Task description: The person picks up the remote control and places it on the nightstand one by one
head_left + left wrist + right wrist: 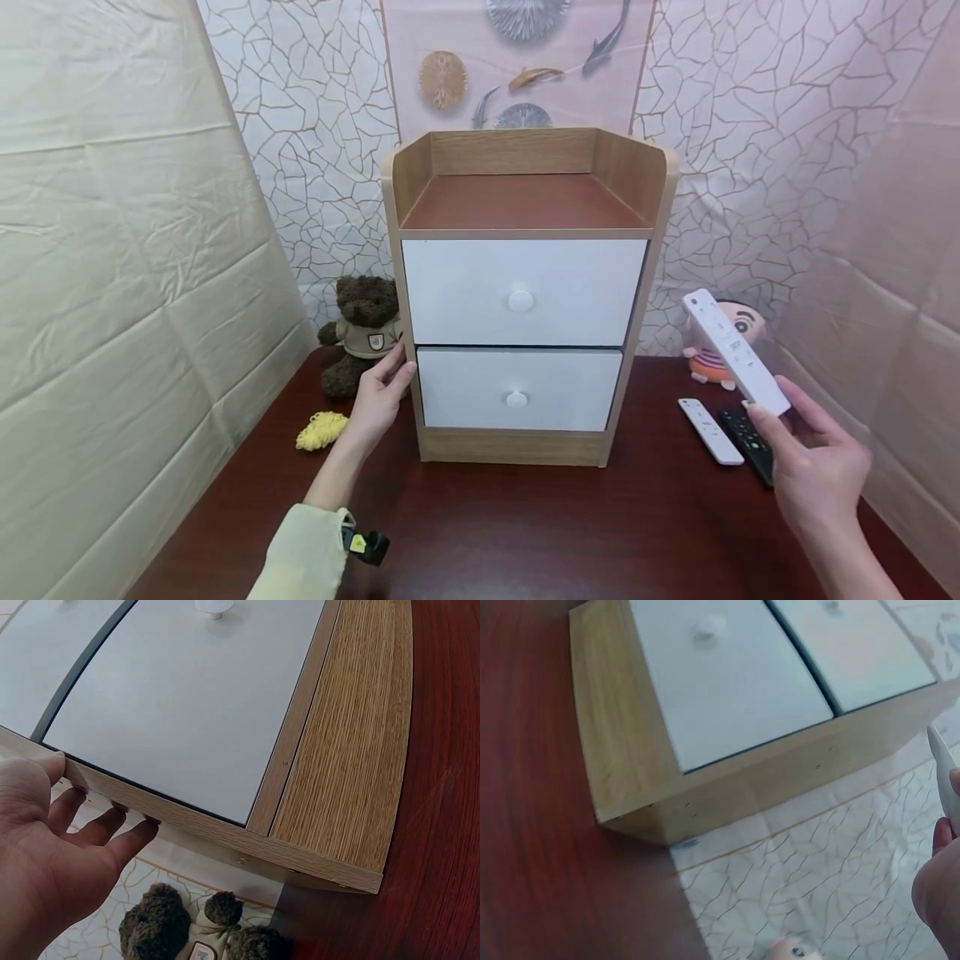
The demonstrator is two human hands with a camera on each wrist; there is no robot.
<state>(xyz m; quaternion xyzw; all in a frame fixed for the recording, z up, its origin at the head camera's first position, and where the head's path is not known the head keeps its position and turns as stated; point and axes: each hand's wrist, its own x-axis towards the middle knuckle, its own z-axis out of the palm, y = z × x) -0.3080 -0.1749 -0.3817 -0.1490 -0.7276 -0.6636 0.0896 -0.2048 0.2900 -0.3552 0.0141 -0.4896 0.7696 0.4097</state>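
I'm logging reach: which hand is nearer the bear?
Left: the left hand is in front of the bear, touching the cabinet; the right hand holds a remote beyond the cabinet's opposite side.

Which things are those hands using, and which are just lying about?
Seem to be in use:
white remote, held in the right hand
cabinet, touched by the left hand

Seem to be just lying about:
other white remote
black remote
teddy bear
yellow yarn
doll
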